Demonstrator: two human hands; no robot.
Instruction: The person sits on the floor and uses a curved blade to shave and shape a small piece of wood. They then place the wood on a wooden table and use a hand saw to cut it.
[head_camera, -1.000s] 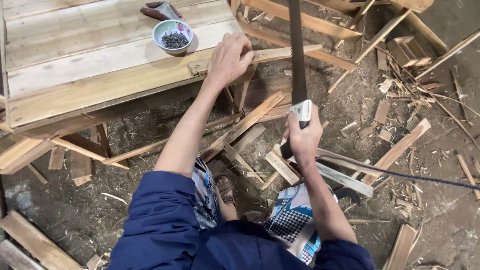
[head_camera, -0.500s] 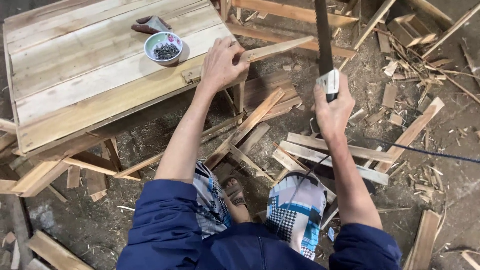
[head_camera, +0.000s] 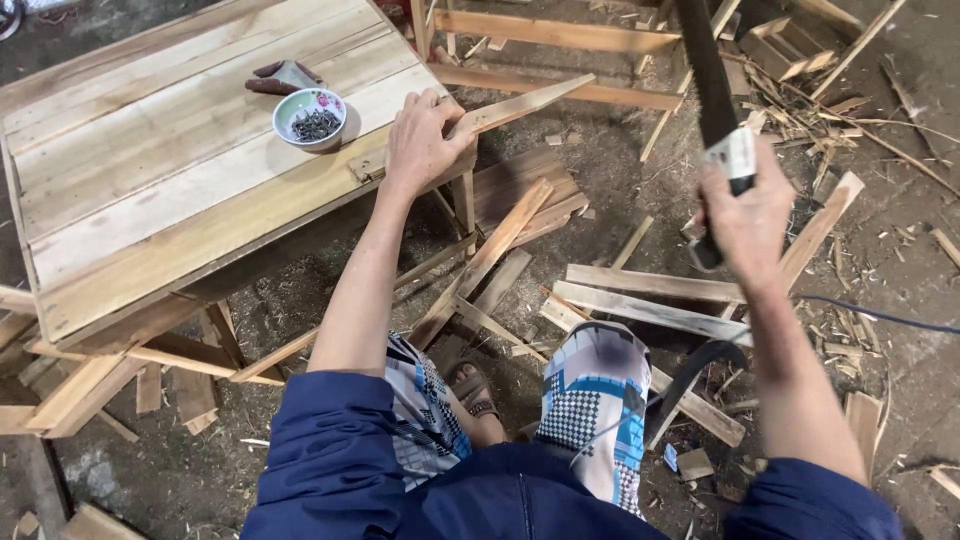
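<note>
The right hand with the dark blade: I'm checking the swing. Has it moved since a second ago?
Yes. The right hand has risen with the blade, up from the slats on the ground toward the table corner's level.
</note>
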